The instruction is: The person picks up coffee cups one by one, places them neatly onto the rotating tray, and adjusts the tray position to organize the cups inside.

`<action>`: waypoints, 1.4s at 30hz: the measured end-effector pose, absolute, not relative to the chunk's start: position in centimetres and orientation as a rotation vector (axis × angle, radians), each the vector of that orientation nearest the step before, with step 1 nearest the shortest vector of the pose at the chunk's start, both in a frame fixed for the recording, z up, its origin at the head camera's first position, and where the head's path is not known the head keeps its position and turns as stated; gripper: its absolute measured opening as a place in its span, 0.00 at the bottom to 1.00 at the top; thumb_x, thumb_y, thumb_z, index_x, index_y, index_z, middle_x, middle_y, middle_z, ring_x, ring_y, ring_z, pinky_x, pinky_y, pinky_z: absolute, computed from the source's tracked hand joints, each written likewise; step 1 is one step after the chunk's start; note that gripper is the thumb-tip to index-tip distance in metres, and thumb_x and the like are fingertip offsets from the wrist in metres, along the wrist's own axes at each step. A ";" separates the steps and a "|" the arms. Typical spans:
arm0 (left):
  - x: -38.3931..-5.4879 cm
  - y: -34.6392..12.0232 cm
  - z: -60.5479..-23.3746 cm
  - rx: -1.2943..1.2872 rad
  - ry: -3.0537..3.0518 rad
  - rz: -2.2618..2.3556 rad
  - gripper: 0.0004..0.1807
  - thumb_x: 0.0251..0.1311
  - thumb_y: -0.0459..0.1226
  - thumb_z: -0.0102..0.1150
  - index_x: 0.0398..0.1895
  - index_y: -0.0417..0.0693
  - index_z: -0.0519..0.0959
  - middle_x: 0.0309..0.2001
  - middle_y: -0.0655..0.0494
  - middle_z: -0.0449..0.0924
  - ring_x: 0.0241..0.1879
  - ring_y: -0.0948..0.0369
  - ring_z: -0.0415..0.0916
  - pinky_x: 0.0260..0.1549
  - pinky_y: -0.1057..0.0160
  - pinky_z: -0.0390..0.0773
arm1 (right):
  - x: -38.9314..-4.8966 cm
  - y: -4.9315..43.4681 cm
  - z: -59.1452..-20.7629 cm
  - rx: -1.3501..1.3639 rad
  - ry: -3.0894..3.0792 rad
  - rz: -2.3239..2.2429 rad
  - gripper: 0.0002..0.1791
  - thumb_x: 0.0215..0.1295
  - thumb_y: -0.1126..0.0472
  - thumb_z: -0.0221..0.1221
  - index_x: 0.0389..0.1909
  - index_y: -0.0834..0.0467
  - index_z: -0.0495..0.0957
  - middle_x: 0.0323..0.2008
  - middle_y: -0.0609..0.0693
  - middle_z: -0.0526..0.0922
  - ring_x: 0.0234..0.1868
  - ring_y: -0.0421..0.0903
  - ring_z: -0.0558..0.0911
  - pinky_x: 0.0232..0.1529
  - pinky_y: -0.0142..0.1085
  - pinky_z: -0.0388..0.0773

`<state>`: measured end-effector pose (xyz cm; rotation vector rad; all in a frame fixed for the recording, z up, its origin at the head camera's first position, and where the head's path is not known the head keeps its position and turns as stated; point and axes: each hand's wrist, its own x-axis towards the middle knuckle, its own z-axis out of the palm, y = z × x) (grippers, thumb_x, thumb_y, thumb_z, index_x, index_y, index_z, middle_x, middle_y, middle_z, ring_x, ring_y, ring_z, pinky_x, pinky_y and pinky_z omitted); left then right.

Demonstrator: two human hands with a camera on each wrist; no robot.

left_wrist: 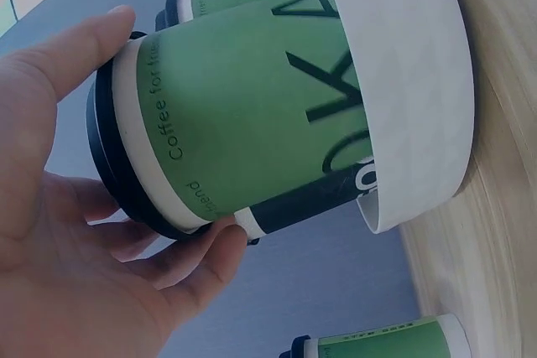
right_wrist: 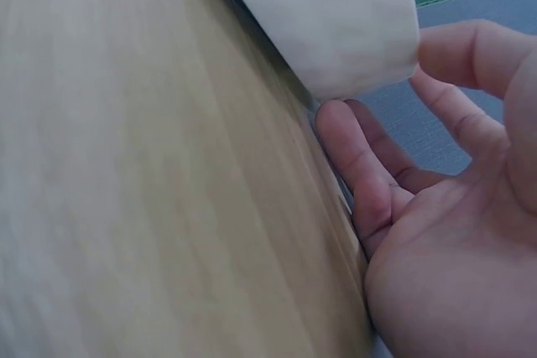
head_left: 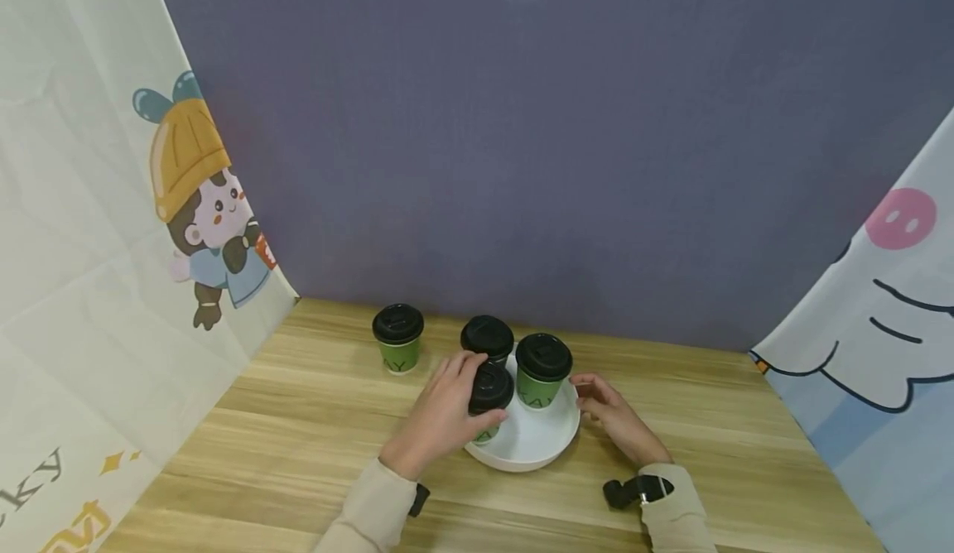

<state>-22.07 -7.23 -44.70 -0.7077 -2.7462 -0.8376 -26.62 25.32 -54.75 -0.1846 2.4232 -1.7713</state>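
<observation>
A green paper coffee cup (left_wrist: 243,98) with a black lid stands in the near left part of a white round bowl (head_left: 532,447). My left hand (head_left: 445,416) grips that cup at its lid, thumb on one side and fingers round the other. Two more lidded cups are beside it: one behind (head_left: 487,336), partly hidden, and one inside the bowl on the right (head_left: 540,387). At the bowl's right side, my right hand (head_left: 614,420) touches the outer wall with loosely bent fingers, one digit at the rim and others low near the base.
A fourth cup of the same kind (head_left: 398,346) stands on the wooden table (head_left: 298,420) to the left of the bowl. A dark grey-blue panel (head_left: 477,139) rises along the table's back edge. Printed cloths hang at the left (head_left: 89,230) and right (head_left: 894,346).
</observation>
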 end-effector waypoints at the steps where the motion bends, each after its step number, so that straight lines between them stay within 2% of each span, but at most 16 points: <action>1: -22.1 -7.2 -44.7 -0.709 -2.747 -0.834 0.47 0.57 0.57 0.72 0.75 0.45 0.66 0.71 0.47 0.67 0.70 0.46 0.67 0.67 0.45 0.72 | -26.6 25.3 -54.8 -0.180 2.424 -1.772 0.22 0.74 0.61 0.56 0.65 0.60 0.69 0.61 0.61 0.74 0.53 0.44 0.74 0.49 0.38 0.68; 16: -22.2 -7.4 -44.8 -0.752 -2.717 -0.815 0.44 0.59 0.54 0.72 0.75 0.48 0.66 0.70 0.47 0.66 0.67 0.49 0.67 0.64 0.46 0.74 | -26.5 25.4 -54.8 -0.185 2.416 -1.776 0.23 0.70 0.65 0.57 0.65 0.59 0.69 0.62 0.61 0.73 0.59 0.50 0.72 0.55 0.40 0.68; 29: -22.4 -8.2 -44.7 -0.697 -2.704 -0.856 0.45 0.56 0.60 0.71 0.74 0.53 0.67 0.70 0.49 0.68 0.70 0.48 0.67 0.64 0.44 0.74 | -26.3 25.1 -54.5 -0.209 2.414 -1.776 0.24 0.72 0.62 0.57 0.66 0.60 0.68 0.65 0.62 0.72 0.65 0.53 0.71 0.60 0.41 0.69; 32: -22.6 -8.4 -44.6 -0.677 -2.679 -0.841 0.45 0.54 0.63 0.71 0.72 0.54 0.70 0.67 0.51 0.71 0.68 0.49 0.68 0.65 0.46 0.73 | -26.3 25.0 -54.4 -0.172 2.426 -1.761 0.22 0.74 0.59 0.57 0.65 0.60 0.69 0.66 0.61 0.71 0.64 0.50 0.71 0.59 0.40 0.69; 36: -22.7 -8.7 -44.4 -0.641 -2.634 -0.853 0.42 0.56 0.65 0.67 0.69 0.54 0.73 0.64 0.52 0.74 0.66 0.50 0.71 0.64 0.46 0.74 | -26.2 24.8 -54.2 -0.130 2.441 -1.749 0.20 0.77 0.56 0.55 0.63 0.60 0.69 0.64 0.60 0.72 0.57 0.44 0.73 0.54 0.37 0.70; 42: -23.2 -9.5 -44.1 -0.562 -2.553 -0.918 0.32 0.64 0.59 0.64 0.63 0.50 0.78 0.61 0.52 0.78 0.63 0.51 0.74 0.62 0.45 0.75 | -26.2 24.9 -54.5 -0.121 2.424 -1.796 0.18 0.80 0.55 0.51 0.61 0.63 0.70 0.59 0.59 0.73 0.51 0.42 0.74 0.49 0.34 0.72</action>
